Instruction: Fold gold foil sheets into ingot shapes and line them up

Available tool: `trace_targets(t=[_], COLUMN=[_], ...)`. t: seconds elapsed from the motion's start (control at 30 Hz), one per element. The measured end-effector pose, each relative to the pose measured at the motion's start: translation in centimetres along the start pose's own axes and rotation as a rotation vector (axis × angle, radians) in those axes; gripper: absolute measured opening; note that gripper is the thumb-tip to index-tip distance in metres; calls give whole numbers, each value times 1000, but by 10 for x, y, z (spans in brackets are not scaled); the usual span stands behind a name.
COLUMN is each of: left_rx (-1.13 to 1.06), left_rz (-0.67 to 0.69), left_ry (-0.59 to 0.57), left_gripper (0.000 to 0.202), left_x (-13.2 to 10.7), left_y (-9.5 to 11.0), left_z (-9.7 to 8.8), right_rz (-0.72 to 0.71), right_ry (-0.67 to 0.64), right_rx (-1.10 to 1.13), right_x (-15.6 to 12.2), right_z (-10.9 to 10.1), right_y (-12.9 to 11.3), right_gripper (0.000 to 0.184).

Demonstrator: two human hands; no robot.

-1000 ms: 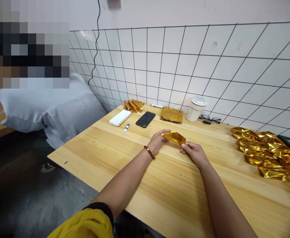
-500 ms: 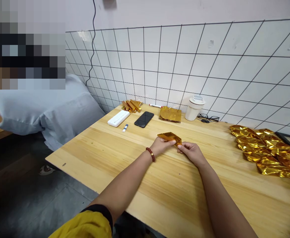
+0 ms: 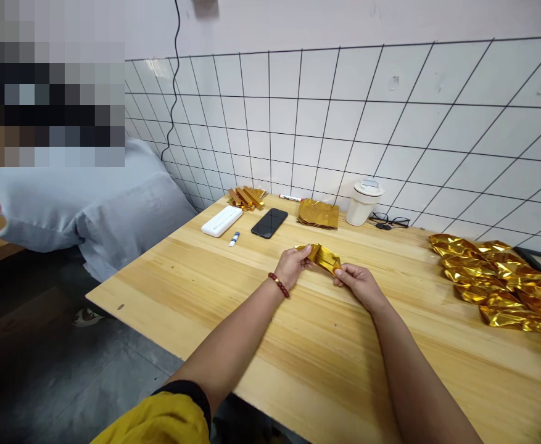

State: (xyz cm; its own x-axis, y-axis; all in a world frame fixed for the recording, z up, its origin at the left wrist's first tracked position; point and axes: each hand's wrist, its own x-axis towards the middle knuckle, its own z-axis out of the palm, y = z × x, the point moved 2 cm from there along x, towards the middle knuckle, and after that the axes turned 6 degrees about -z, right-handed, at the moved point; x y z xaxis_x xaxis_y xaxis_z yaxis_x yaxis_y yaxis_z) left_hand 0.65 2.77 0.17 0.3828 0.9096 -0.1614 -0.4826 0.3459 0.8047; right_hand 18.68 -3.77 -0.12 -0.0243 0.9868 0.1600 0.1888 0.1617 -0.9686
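Since half a second back, left hand [image 3: 293,264] raises its pinched end of the gold foil piece [image 3: 323,256], now bunched narrower just above the wood table [image 3: 298,345], right hand [image 3: 358,283] clamped on the other end; looks mid-fold, thin crinkly film, next crease likely needs both ends taut.

I see a small folded sheet of shiny gold foil [image 3: 324,256], creased into a narrow, crinkled strip. It slopes down to the right over the middle of the pale wooden table [image 3: 298,345], pinched at its ends between my left hand [image 3: 293,264] and right hand [image 3: 358,283].
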Motion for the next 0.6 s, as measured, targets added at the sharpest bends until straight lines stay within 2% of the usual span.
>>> trace_targets(t=[0.13,0.3,0.4,0.53,0.6], left_rx=[74,170,265,355,380], left_rz=[76,151,126,188,178], left_ry=[24,-17,-138,-324,-387], left_gripper=[45,63,63,60,61], left_x=[1,-6,-12,-19,-18], left_y=[-1,4,7,6,4], left_z=[0,0,3,9,10], right_rz=[4,5,-10,-16,-6], right_ry=[28,75,134,191,208], right_rx=[44,191,245,265,276], right_x=[-1,-1,0,2,3], right_z=[-2,-7,-10,-13,-13], right_y=[0,0,3,8,9], right_gripper=[52,47,45,42,41])
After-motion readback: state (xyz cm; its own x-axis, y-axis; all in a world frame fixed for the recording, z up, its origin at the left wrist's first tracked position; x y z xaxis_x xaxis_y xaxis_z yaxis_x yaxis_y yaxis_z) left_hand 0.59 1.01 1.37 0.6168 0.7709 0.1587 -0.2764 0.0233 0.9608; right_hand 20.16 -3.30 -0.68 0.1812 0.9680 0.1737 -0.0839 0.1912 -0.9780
